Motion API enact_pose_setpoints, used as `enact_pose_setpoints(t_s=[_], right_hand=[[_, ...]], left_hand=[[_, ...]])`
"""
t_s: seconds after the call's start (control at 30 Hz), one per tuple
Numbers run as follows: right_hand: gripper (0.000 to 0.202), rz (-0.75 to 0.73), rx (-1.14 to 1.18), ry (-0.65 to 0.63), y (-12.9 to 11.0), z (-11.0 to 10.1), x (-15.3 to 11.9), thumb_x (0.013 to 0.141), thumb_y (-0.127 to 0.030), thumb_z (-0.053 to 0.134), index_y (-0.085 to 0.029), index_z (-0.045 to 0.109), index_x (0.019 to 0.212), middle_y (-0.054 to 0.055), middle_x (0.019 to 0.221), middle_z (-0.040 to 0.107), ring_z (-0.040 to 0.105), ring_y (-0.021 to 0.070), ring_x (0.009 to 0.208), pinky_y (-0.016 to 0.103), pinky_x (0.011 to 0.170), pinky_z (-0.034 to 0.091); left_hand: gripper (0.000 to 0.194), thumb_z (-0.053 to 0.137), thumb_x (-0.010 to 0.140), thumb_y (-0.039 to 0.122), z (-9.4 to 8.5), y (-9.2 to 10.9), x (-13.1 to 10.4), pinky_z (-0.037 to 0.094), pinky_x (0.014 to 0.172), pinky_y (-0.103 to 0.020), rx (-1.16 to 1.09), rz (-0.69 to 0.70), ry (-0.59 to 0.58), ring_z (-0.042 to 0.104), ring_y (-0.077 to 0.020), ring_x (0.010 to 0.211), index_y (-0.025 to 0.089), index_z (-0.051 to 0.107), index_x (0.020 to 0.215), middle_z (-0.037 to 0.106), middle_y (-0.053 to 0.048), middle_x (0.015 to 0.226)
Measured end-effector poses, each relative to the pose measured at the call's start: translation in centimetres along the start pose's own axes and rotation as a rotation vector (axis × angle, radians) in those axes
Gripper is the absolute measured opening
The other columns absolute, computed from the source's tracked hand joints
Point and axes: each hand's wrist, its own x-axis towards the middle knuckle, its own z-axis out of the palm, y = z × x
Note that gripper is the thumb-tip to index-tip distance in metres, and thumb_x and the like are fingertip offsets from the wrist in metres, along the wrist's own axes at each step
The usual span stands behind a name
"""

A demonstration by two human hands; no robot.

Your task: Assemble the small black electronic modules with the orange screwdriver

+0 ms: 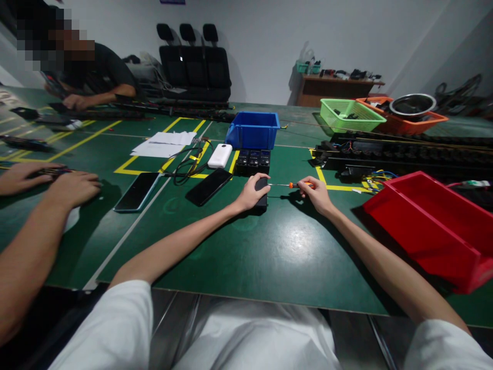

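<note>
One black block (262, 200) under left-hand fingers (254, 188), right hand (314, 194) gripping screwdriver (296, 185) (orange-handled)

Blue bin (256, 133) on green surface (200, 252), white device (220, 155) near it, loose papers (162, 146) left. Black phone (209, 187), light-edged phone (137, 193) lying flat. Red bin (431, 223) at right. Green basket (348, 123) beside orange basket (421, 124), which holds round metal bowl (413, 105). Black seats (194, 72) by back wall (262, 51).

Wall (262, 46): it is plain and of pale grey colour.
Seats (194, 74): one black row, with three headrests.
Desk (327, 92): brown, near the wall.
Tabletop (215, 257): green, with a soft white reflection of light.
</note>
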Motion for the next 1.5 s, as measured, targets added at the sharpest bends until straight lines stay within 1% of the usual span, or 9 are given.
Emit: enact_pose_setpoints(t_s=[0.57,0.83,1.13,1.5], right_hand=[[0.031,0.0,-0.007,0.005,0.26,0.01,0.09,0.079,-0.049,0.069,-0.019,0.064,0.079,-0.002,0.06,0.058,0.05,0.0088,0.051,0.021,0.049,0.042],[0.03,-0.006,-0.013,-0.004,0.21,0.03,0.02,0.08,-0.049,0.067,-0.018,0.064,0.08,-0.002,0.06,0.059,0.051,0.0086,0.051,0.021,0.05,0.042],[0.034,0.007,-0.021,0.0,0.02,0.15,0.0,0.078,-0.053,0.068,-0.019,0.064,0.079,-0.001,0.06,0.059,0.051,0.0099,0.05,0.022,0.048,0.043],[0.032,-0.004,-0.015,-0.002,0.29,0.19,0.16,0.079,-0.051,0.067,-0.019,0.064,0.079,-0.002,0.059,0.058,0.051,0.009,0.051,0.022,0.049,0.043]], left_hand=[[0.03,0.058,0.084,0.03,0.02,-0.12,-0.03,0.043,0.098,-0.037,0.001,-0.007,-0.004,0.055,-0.0211,0.104,0.021,0.059,0.112,0.059,-0.004,0.114],[0.03,0.058,0.084,0.031,-0.06,-0.1,-0.04,0.043,0.098,-0.036,-0.004,0.003,-0.004,0.055,-0.0208,0.105,0.021,0.059,0.113,0.059,-0.004,0.114],[0.03,0.058,0.084,0.031,-0.08,-0.06,-0.02,0.043,0.098,-0.037,0.006,-0.006,-0.004,0.056,-0.0211,0.105,0.022,0.058,0.113,0.06,-0.004,0.114],[0.03,0.058,0.083,0.03,-0.07,0.03,-0.05,0.043,0.098,-0.036,-0.008,-0.005,0.001,0.056,-0.0207,0.104,0.02,0.058,0.112,0.06,-0.005,0.113]])
